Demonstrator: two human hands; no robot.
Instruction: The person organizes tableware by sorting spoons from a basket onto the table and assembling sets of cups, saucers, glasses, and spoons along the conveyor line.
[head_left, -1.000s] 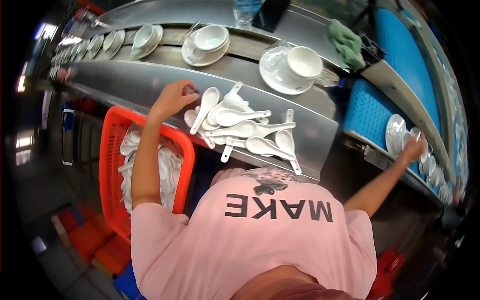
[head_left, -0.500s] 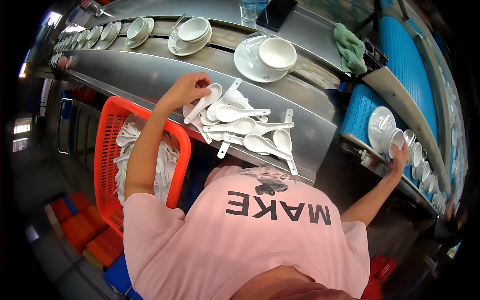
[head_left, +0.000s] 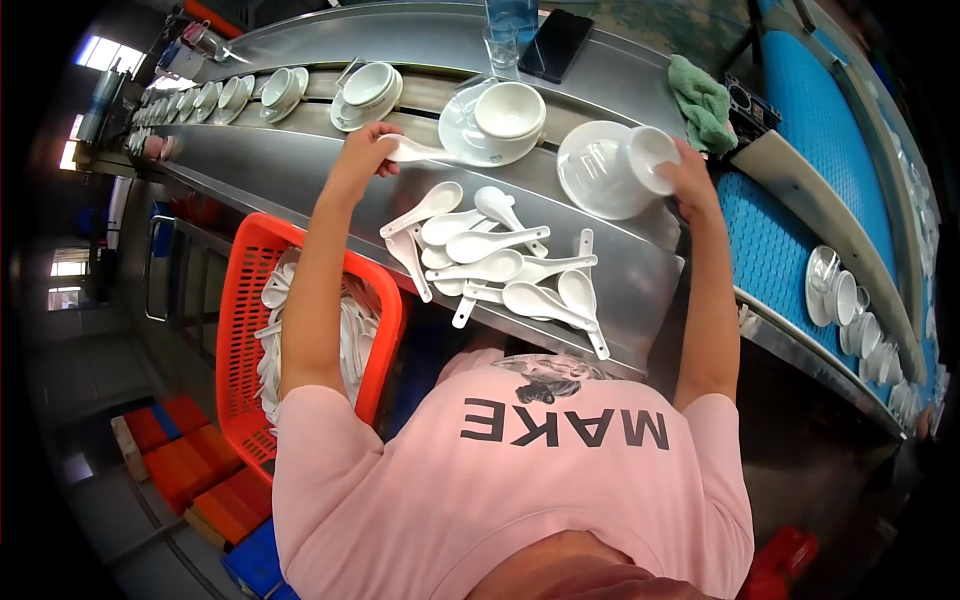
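Note:
My left hand (head_left: 370, 158) is closed on a white spoon (head_left: 420, 150), whose far end reaches a plate (head_left: 462, 140) with a bowl (head_left: 509, 110) on it. At the right, my right hand (head_left: 685, 178) grips a white bowl (head_left: 650, 160), tilted over the right side of another plate (head_left: 592, 170). Between my arms a loose pile of white spoons (head_left: 485, 265) lies on the metal counter (head_left: 640, 290). The fingertips of my right hand are partly hidden by the bowl.
A red basket (head_left: 237, 340) of spoons stands below the counter at left. Plates with bowls (head_left: 284, 90) line the rail. Behind are a phone (head_left: 556, 45), glass (head_left: 501, 48) and green cloth (head_left: 698, 100). More dishes (head_left: 840, 298) sit on the blue belt (head_left: 765, 250) at right.
My left hand has lifted a spoon from the pile towards the row of plates. My right hand has come from the blue belt to the rail with a bowl, and a plate now lies there.

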